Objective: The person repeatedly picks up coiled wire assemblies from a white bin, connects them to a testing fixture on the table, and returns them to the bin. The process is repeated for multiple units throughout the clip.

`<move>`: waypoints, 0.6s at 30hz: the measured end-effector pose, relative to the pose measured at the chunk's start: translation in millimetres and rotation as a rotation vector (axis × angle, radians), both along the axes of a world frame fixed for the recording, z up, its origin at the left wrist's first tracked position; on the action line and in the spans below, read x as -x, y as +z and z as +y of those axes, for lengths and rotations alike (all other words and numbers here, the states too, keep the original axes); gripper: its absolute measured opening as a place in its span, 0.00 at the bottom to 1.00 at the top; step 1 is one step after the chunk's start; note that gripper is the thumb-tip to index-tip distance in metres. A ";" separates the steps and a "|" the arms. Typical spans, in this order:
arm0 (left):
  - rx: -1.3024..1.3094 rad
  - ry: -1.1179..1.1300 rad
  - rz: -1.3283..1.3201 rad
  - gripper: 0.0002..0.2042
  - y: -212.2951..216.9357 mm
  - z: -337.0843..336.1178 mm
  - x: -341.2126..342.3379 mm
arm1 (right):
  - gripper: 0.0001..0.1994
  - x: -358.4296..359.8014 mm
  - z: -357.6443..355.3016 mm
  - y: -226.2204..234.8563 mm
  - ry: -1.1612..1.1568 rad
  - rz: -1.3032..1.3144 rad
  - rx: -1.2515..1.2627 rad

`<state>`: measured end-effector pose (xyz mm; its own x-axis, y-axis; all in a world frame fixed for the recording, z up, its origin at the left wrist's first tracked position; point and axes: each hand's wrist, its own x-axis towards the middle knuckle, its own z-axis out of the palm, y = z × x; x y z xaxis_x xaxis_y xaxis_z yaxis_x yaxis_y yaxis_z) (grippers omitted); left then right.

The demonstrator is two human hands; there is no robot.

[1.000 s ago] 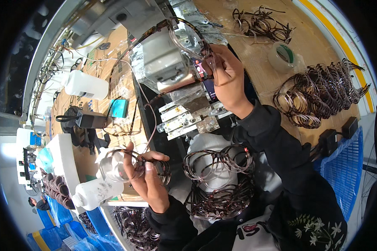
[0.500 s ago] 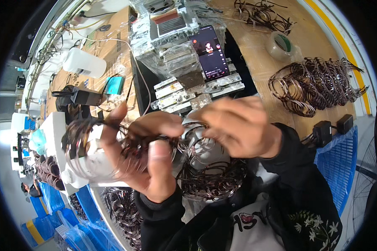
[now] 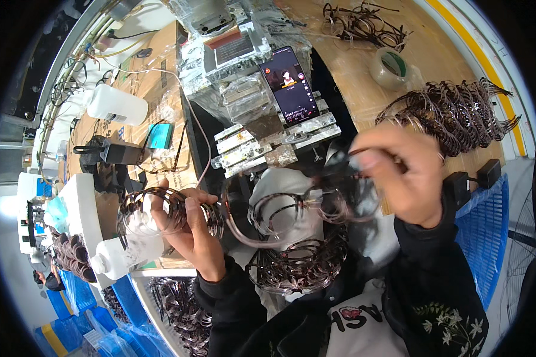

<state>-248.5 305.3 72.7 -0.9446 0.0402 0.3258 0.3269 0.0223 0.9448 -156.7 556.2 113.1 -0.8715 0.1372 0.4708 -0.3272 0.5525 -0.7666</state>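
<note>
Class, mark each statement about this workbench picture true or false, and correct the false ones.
1. The left hand holds a stack of eyeglass frames. True.
2. The phone screen is dark. False: it is lit.
3. A tape roll lies on the bench. True.
4. The right hand rests flat on the bench. False: it is raised and blurred, at a frame.
5. The crate is red. False: it is blue.

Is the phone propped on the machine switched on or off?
On. The phone shows a lit screen with a picture on it, leaning against the foil-wrapped machine.
</note>
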 end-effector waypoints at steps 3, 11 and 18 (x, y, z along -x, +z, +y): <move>0.035 0.029 -0.033 0.21 -2.1 -1.5 -0.4 | 0.07 28.6 7.0 -4.5 0.050 0.339 0.417; 0.017 -0.100 -0.025 0.22 -8.9 2.3 -3.2 | 0.08 134.7 -24.0 -70.6 0.071 0.146 0.862; -0.178 -0.137 -0.052 0.22 -12.2 1.9 3.6 | 0.08 148.7 -27.5 -79.6 -0.065 0.185 0.707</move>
